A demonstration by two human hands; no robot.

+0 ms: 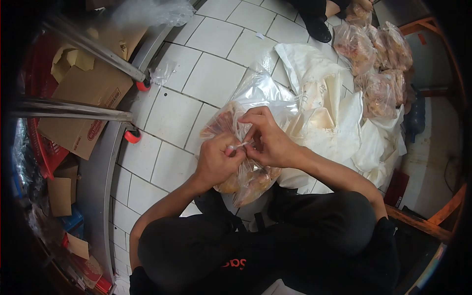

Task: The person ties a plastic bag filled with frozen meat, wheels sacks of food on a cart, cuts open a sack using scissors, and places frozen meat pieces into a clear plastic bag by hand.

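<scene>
A clear plastic bag (250,184) of pinkish-orange pieces that look like raw meat sits on the floor between my legs. My left hand (219,157) is closed on the bag's gathered neck, thumb and fingers pressed together. Opposite it, my right hand (268,139) pinches the same neck, where a thin whitish twist of plastic runs between the fingertips. Just beyond the hands lies more clear plastic sheeting (263,91), its surface shiny and crumpled. What the fingertips grip inside the twist is partly hidden.
White woven sacks (324,132) lie to the right. Several filled plastic bags (378,93) are piled behind them. Another person's foot (317,27) is at the top. On the left stand a metal rack leg with a red caster (132,136) and a cardboard box (86,108).
</scene>
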